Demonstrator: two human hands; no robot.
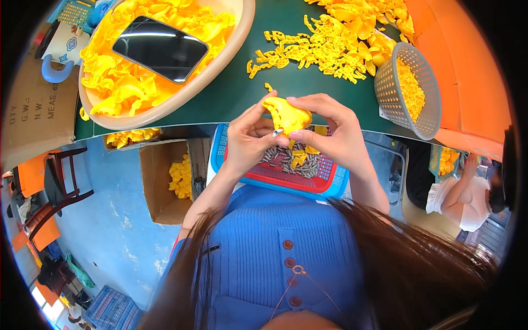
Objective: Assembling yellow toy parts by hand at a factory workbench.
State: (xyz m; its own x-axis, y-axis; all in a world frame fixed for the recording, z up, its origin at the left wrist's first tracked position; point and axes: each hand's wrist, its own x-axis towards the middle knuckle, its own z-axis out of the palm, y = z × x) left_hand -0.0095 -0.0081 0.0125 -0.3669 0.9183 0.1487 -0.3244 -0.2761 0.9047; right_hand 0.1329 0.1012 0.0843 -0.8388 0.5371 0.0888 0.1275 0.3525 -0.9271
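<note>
Between my hands, over my lap, is a yellow moulded plastic piece (291,116) with a row of small bumps along its left edge. My left hand (246,138) has fingers closed at that edge, its thumb by a small silver metal pin (278,132) against the piece. My right hand (336,127) grips the piece from the right between thumb and fingers. Below them, a red basket (324,181) holds many small metal pins (311,166) and a few yellow bits. It rests in a light blue basket (342,182).
On the green table (242,91) stands a beige basin (220,69) of yellow pieces, with a black phone (159,48) on top. Small yellow parts (330,49) are heaped beside a tilted grey basket (391,88). A cardboard box (157,184) sits below left; another person (462,198) is at right.
</note>
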